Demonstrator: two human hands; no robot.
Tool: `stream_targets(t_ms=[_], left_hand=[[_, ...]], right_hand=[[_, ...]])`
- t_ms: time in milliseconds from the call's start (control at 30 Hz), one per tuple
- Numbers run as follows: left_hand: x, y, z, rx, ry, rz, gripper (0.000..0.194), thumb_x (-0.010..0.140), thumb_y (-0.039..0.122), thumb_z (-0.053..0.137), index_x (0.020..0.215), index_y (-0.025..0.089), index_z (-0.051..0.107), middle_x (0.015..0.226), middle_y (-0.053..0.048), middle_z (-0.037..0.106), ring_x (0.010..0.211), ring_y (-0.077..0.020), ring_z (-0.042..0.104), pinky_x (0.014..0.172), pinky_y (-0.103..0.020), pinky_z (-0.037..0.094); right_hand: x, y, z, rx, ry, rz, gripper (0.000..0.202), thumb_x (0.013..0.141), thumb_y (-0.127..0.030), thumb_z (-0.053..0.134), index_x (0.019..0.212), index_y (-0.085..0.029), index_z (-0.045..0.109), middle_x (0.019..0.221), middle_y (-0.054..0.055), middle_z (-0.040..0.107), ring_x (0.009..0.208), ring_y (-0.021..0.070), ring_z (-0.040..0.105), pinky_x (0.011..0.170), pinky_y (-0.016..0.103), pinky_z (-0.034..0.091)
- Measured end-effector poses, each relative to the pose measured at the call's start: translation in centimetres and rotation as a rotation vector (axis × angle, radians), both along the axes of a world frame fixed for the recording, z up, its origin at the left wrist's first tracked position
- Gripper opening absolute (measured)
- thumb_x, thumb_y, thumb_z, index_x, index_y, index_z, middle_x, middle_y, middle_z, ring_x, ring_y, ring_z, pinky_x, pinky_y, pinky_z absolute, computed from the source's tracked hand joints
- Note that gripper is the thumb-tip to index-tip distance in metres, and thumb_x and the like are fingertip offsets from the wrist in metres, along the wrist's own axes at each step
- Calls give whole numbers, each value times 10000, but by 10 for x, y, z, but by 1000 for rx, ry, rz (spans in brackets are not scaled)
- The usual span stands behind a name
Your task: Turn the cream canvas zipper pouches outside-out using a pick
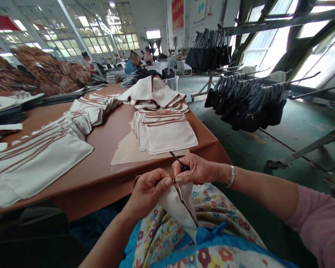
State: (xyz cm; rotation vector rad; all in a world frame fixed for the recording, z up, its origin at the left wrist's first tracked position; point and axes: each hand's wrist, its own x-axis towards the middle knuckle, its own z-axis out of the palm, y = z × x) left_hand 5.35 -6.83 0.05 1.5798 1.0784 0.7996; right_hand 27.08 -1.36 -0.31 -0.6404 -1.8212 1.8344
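Over my lap hangs a white fabric piece (pixel 176 208) with brown edging, its top pinched between my two hands. My left hand (pixel 152 188) is closed on the piece's upper corner. My right hand (pixel 192 169) pinches the same corner, thumb near the left thumb, and also holds a thin dark tool (pixel 179 160) whose tip points up and left. The fingers of both hands nearly touch. Just beyond them, a stack of white pieces (pixel 171 137) with brown edges lies on a beige sheet (pixel 123 152) at the table's edge.
The brown table (pixel 108 143) bears rows of white pieces (pixel 47 163) at left and a brown pile (pixel 50 70) farther back. Racks of black pieces (pixel 247 104) stand at right. Several people sit in the background. A floral apron (pixel 220 216) covers my lap.
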Motion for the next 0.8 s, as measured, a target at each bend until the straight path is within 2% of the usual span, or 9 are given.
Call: stream_targets(t_ms=[100, 233, 300, 367, 467, 567, 633, 733, 800], left_hand=[[0, 2, -6, -148, -157, -40, 313, 876, 393, 665, 739, 146, 530, 658, 25, 496, 556, -74, 415, 506, -184, 316], [-4, 3, 0, -209, -284, -109, 222, 809, 271, 754, 784, 133, 582, 772, -12, 585, 661, -102, 508, 591, -207, 395], [-6, 1, 5, -186, -281, -99, 191, 786, 227, 774, 781, 130, 609, 790, -21, 602, 681, -108, 516, 612, -218, 418], [-6, -2, 9, -152, -256, -59, 186, 773, 226, 784, 776, 136, 621, 780, -27, 613, 670, -117, 521, 601, -228, 438], [-4, -5, 11, -38, -190, 30, 204, 753, 253, 799, 766, 149, 624, 776, -35, 623, 686, -143, 547, 604, -249, 480], [4, -6, 14, 119, -125, 129, 190, 762, 267, 792, 778, 162, 634, 813, -37, 646, 767, -171, 599, 680, -268, 522], [10, -6, 16, 219, -65, 192, 171, 792, 292, 763, 787, 171, 643, 848, -43, 669, 808, -184, 622, 725, -280, 534], [12, -6, 19, 365, 110, 236, 209, 821, 376, 726, 771, 189, 646, 755, -30, 661, 709, -177, 616, 655, -269, 537], [2, -6, 14, 496, 229, 252, 260, 793, 450, 739, 877, 215, 666, 798, -37, 686, 721, -198, 645, 648, -277, 559]], right_hand=[[3, 2, 2, 62, 10, -10, 334, 773, -393, 763, 736, -98, 611, 575, -56, 501, 469, 29, 412, 411, 129, 323], [13, 10, 9, -62, -19, 31, 408, 908, -498, 587, 1018, -110, 652, 590, -39, 576, 333, 36, 394, 312, 152, 283], [17, 12, 13, -39, -4, -79, 443, 935, -512, 538, 1109, -118, 639, 794, 30, 686, 337, 19, 399, 305, 153, 282], [19, 11, 19, 29, -14, -245, 466, 932, -530, 534, 1139, -123, 625, 986, 82, 706, 360, 8, 408, 310, 156, 288], [19, 0, 30, 174, -74, -376, 498, 885, -529, 606, 1177, -125, 606, 1061, 104, 694, 542, 69, 567, 443, 172, 432], [13, -19, 37, 360, -138, -237, 569, 727, -433, 795, 1180, -144, 608, 1097, 87, 681, 869, 179, 647, 709, 239, 523], [5, -30, 34, 460, -179, -158, 602, 638, -366, 854, 1151, -157, 616, 1051, 63, 688, 885, 202, 635, 758, 266, 510], [-8, -34, 22, 519, -191, -174, 278, 781, -294, 719, 1012, -155, 651, 899, 33, 686, 765, 172, 602, 725, 273, 486], [-12, -27, 15, 459, -145, -128, 128, 858, -257, 612, 915, -156, 664, 835, 20, 670, 737, 156, 586, 696, 258, 480]])
